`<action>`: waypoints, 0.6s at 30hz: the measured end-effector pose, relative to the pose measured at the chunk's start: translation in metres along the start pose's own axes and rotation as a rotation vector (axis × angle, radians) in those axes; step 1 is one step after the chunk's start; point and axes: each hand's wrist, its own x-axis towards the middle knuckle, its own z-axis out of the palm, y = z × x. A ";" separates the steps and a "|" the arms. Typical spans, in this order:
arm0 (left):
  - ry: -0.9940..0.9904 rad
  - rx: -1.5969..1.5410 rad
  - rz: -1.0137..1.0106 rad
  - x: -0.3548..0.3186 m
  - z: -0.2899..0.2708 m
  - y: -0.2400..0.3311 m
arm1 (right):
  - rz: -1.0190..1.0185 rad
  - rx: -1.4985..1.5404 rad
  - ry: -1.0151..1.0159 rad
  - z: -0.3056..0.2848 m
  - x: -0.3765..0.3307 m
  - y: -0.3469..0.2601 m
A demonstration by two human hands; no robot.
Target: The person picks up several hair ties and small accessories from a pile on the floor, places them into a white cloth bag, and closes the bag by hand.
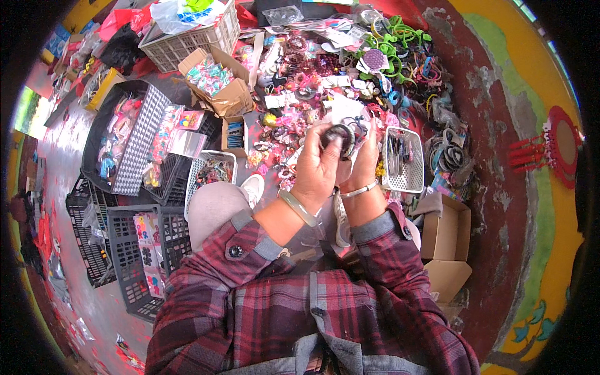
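My left hand [317, 167] and my right hand [364, 161] are raised together in front of me. Both grip a small bundle of dark hair ties [342, 135] between the fingertips. A pale green bangle [299, 208] circles my left wrist and a thin silver bracelet [358, 190] my right. Plaid sleeves cover both forearms. Beneath the hands lies a spread of pink and purple hair accessories [294, 119].
A small white basket [403, 159] of dark clips stands right of my hands. Another white basket [211, 170] sits left, by an open cardboard box [220, 78]. Black crates [134, 250] line the left. Cardboard boxes [445, 234] sit at right. Green hairbands [397, 44] lie far back.
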 end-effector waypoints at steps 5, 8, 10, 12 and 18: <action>0.142 -0.792 -0.338 0.012 -0.005 -0.001 | 0.063 0.263 -0.177 0.002 -0.001 -0.005; 0.161 -0.974 -0.475 0.024 -0.020 -0.005 | 0.041 0.243 -0.123 0.009 -0.004 -0.013; 0.172 -1.017 -0.543 0.027 -0.024 -0.002 | 0.066 0.247 -0.117 -0.001 0.001 -0.018; 0.182 -0.996 -0.570 0.030 -0.026 0.005 | 0.037 0.242 -0.118 -0.004 0.003 -0.023; 0.198 -0.957 -0.439 0.030 -0.032 -0.001 | -0.157 0.090 -0.141 0.022 -0.010 -0.041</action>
